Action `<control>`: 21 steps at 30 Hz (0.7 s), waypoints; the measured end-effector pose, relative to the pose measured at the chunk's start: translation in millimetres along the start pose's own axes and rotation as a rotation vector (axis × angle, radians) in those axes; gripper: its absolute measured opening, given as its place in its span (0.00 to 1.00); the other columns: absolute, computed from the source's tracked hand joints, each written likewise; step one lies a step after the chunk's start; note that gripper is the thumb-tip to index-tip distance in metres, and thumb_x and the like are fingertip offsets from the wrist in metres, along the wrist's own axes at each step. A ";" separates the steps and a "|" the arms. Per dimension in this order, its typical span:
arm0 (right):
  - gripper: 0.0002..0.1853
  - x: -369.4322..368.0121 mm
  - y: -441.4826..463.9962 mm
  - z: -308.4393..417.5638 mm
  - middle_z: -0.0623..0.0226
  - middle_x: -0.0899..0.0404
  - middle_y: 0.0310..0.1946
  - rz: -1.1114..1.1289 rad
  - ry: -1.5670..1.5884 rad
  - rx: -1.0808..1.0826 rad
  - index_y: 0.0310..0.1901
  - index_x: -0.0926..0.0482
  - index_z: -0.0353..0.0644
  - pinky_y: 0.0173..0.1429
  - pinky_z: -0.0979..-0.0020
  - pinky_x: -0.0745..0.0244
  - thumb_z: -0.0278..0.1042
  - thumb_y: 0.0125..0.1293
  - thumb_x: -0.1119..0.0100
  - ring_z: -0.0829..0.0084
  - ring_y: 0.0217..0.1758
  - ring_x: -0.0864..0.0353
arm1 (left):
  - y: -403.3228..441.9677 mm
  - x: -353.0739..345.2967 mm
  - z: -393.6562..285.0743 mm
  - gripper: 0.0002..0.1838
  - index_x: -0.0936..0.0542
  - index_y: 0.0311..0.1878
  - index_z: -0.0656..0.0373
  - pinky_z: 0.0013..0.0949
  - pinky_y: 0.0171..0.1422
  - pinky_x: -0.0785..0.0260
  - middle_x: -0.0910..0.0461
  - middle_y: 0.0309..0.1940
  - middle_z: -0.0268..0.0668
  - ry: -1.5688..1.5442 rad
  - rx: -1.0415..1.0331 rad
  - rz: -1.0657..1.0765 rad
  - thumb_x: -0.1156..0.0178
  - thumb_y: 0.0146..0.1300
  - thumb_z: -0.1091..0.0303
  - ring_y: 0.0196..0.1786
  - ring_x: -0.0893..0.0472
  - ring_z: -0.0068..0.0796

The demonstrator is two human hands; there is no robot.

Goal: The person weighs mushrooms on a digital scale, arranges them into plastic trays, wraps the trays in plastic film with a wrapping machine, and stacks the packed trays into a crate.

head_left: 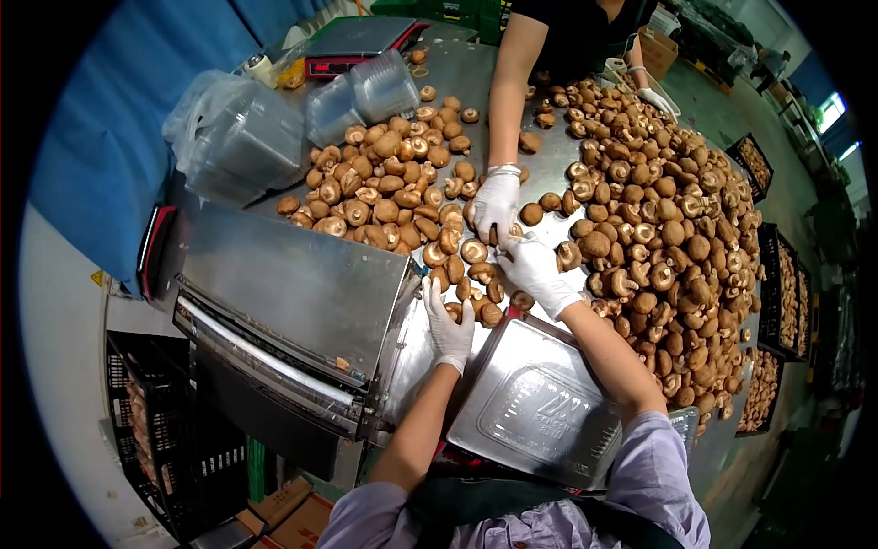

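Observation:
My left hand (448, 325), in a white glove, rests at the near edge of a heap of brown shiitake mushrooms (380, 183). Its thumb and fingers are apart beside a few mushrooms (464, 288), with none held. Also gloved, my right hand (540, 273) reaches left over the metal table with its fingers stretched out. Its fingertips are close to a co-worker's gloved hand (497, 203); whether they touch is unclear. Under that hand a mushroom is partly hidden. Single mushrooms (474, 251) lie between my two hands.
A large mushroom pile (672, 247) covers the right side. In front of me stands a scale with a steel pan (540, 403). A wrapping machine (293, 284) is at left, below stacked clear plastic trays (242, 142). Another scale (361, 46) stands at the back. Crates (782, 284) line the right.

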State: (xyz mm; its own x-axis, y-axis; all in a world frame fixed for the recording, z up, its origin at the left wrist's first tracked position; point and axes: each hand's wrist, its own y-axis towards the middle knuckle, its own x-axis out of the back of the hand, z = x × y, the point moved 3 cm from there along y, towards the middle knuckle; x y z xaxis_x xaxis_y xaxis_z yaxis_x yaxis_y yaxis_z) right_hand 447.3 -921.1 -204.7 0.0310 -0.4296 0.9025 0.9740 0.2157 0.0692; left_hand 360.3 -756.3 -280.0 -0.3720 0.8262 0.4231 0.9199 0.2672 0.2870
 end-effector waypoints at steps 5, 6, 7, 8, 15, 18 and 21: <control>0.16 -13.3 10.4 12.6 0.53 0.20 0.25 -0.085 -0.060 0.135 0.30 0.18 0.38 0.38 0.58 0.25 0.45 0.57 0.39 0.54 0.30 0.20 | 0.7 1.3 -3.5 0.39 0.45 0.69 0.63 0.46 0.74 0.49 0.48 0.69 0.59 -0.016 0.002 0.009 0.38 0.57 0.68 0.71 0.44 0.56; 0.16 -11.1 14.3 20.2 0.53 0.20 0.25 -0.083 -0.062 0.134 0.30 0.18 0.38 0.38 0.58 0.25 0.45 0.57 0.39 0.54 0.30 0.20 | 0.9 0.9 -3.3 0.39 0.45 0.69 0.63 0.46 0.74 0.49 0.48 0.69 0.59 -0.017 0.004 0.010 0.38 0.57 0.68 0.71 0.44 0.56; 0.18 -13.5 18.8 24.5 0.52 0.19 0.25 0.062 -0.074 0.001 0.30 0.18 0.36 0.37 0.58 0.25 0.47 0.58 0.39 0.53 0.29 0.19 | 1.1 0.6 -2.9 0.38 0.45 0.69 0.64 0.46 0.74 0.50 0.48 0.69 0.59 0.004 -0.008 0.011 0.39 0.57 0.67 0.71 0.44 0.56; 0.20 -17.8 21.4 26.2 0.51 0.19 0.25 0.207 -0.085 -0.132 0.30 0.18 0.35 0.36 0.57 0.25 0.48 0.59 0.40 0.53 0.29 0.19 | 0.2 0.7 -2.8 0.38 0.45 0.69 0.64 0.46 0.74 0.50 0.48 0.69 0.59 0.026 -0.020 0.011 0.39 0.57 0.67 0.71 0.45 0.56; 0.22 -31.3 37.9 27.3 0.50 0.18 0.32 0.173 0.189 -0.323 0.37 0.21 0.37 0.45 0.61 0.24 0.48 0.49 0.32 0.54 0.38 0.17 | 0.4 1.3 -5.0 0.38 0.45 0.69 0.64 0.47 0.74 0.49 0.48 0.69 0.60 0.006 0.008 0.006 0.40 0.58 0.68 0.71 0.44 0.57; 0.24 -34.8 31.5 13.1 0.55 0.18 0.34 0.137 0.437 -0.366 0.41 0.26 0.41 0.47 0.64 0.24 0.40 0.44 0.26 0.58 0.41 0.17 | 1.0 1.1 -4.8 0.38 0.45 0.69 0.64 0.47 0.73 0.48 0.48 0.69 0.60 -0.022 -0.003 0.010 0.40 0.58 0.68 0.71 0.44 0.56; 0.23 -38.9 23.9 6.5 0.57 0.18 0.31 0.077 0.626 -0.319 0.42 0.26 0.41 0.43 0.66 0.24 0.36 0.46 0.27 0.62 0.36 0.17 | -0.5 -0.3 -0.9 0.38 0.45 0.69 0.65 0.46 0.73 0.48 0.48 0.69 0.60 0.031 -0.011 0.016 0.40 0.58 0.68 0.71 0.44 0.56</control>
State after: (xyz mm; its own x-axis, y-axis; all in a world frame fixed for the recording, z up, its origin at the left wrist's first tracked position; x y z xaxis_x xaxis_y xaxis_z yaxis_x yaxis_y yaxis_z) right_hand 467.9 -893.6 -235.3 0.1322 -0.8678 0.4789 0.9791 0.0390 -0.1996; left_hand 359.8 -757.2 -279.5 -0.3611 0.8143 0.4545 0.9244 0.2484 0.2895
